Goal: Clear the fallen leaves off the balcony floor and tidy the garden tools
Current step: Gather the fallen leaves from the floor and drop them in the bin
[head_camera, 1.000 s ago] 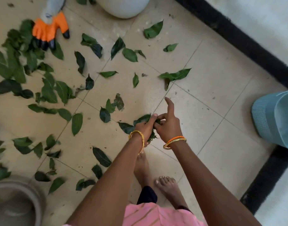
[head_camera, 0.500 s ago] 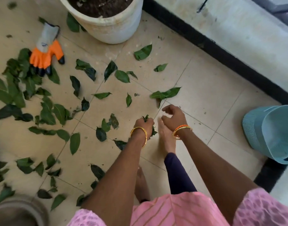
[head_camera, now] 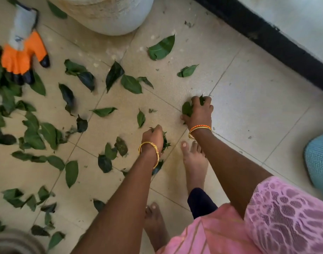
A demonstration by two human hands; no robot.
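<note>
Green fallen leaves [head_camera: 131, 83] lie scattered over the beige tiled floor [head_camera: 248, 99], thickest at the left. My left hand [head_camera: 153, 136] grips a bunch of leaves [head_camera: 165, 142] low over the floor at centre. My right hand [head_camera: 200, 111] is down on the tiles just right of it, fingers curled round a couple of leaves [head_camera: 187, 109]. An orange and grey garden glove [head_camera: 23, 52] lies on the floor at the upper left, its fingertips on the leaf pile.
A large white plant pot [head_camera: 109, 17] stands at the top. A black skirting strip [head_camera: 277, 44] runs along the wall at the right. A light blue basket [head_camera: 320, 160] sits at the right edge. A round grey container rim [head_camera: 12, 242] shows bottom left. My bare feet [head_camera: 194, 162] stand below my hands.
My right hand has reached forward to the floor and closed on the leaves that lay ahead of it. My left hand keeps its bunch. The view has moved closer to the floor.
</note>
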